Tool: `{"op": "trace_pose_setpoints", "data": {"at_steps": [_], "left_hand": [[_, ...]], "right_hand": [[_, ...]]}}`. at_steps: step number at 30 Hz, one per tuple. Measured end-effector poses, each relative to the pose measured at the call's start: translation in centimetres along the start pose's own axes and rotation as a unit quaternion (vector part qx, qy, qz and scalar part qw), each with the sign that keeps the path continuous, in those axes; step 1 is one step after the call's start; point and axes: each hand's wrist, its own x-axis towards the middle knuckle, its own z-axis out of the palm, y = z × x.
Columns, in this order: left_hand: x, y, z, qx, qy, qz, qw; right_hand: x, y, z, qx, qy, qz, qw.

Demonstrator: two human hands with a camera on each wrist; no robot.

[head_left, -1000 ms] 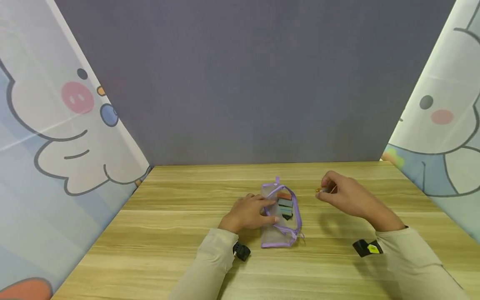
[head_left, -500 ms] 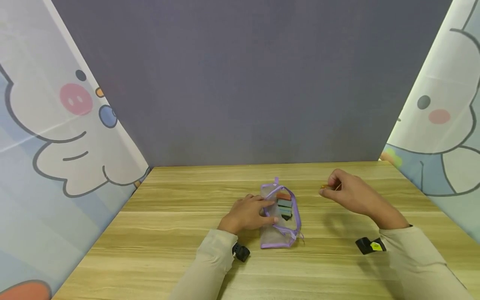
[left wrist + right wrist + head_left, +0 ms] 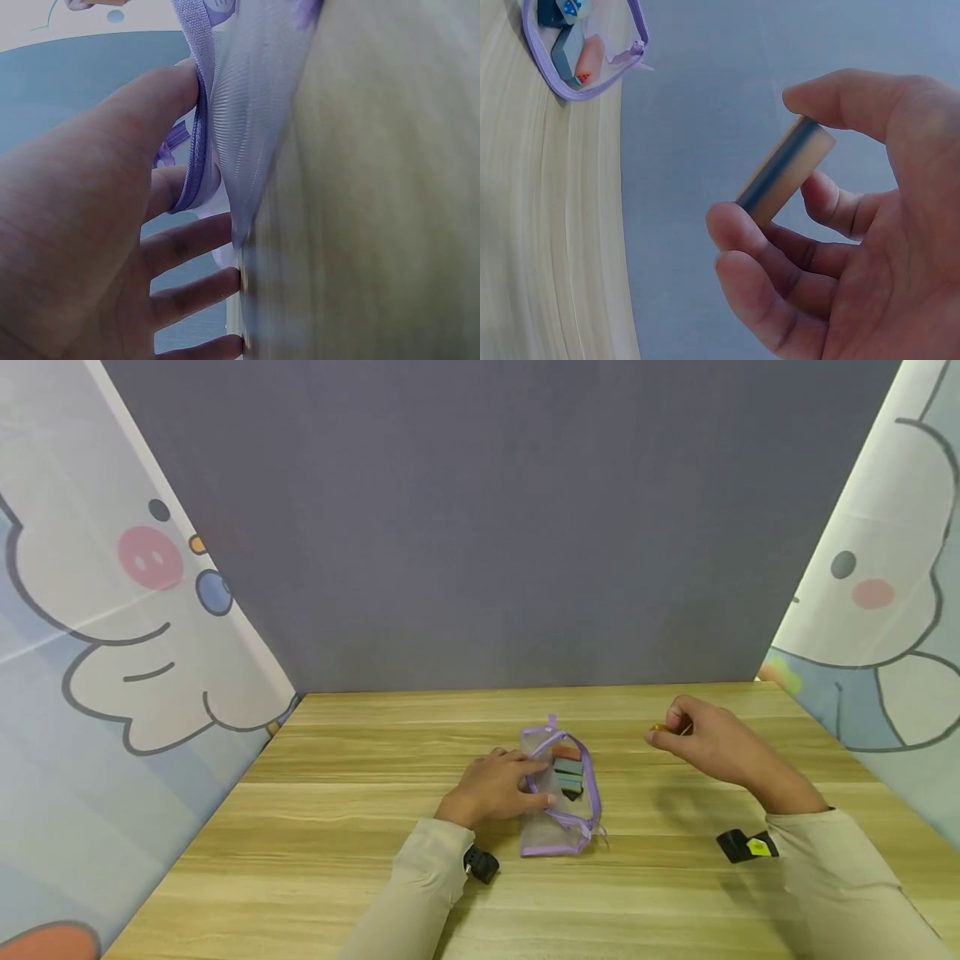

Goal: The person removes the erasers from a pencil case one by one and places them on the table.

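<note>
And here you are, pinching a small block [image 3: 781,176] by its ends between the thumb and fingertips of your right hand [image 3: 712,745], holding it off the table [image 3: 360,793], to the right of the pouch [image 3: 595,785] and apart from it. Over on the other side, your left hand [image 3: 495,785] is resting at the pouch's gaping mouth, fingers spread and nearly straight, thumb and forefinger touching its zip edge, not clenching.

That block is looking light, fairly firm and probably not slippery; pinching its long sides near the middle would likely be steadier than its ends. The mesh is looking thin and floppy, so its stiffer purple edging should be offering the better hold.

Counting now: you're working with two hands, one pouch, one held block, and apparently four small pieces [image 3: 567,767] lying inside, though they're overlapping, so the exact number is staying uncertain.
</note>
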Motion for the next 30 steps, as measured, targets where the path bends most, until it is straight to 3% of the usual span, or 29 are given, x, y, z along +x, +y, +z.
{"op": "trace_pose_setpoints", "data": {"at_steps": [30], "left_hand": [[-0.1,0.0,0.0,-0.012,0.002,-0.003,0.9999]], "right_hand": [[0.1,1.3,-0.8,-0.008,0.015,0.018,1.000]]}}
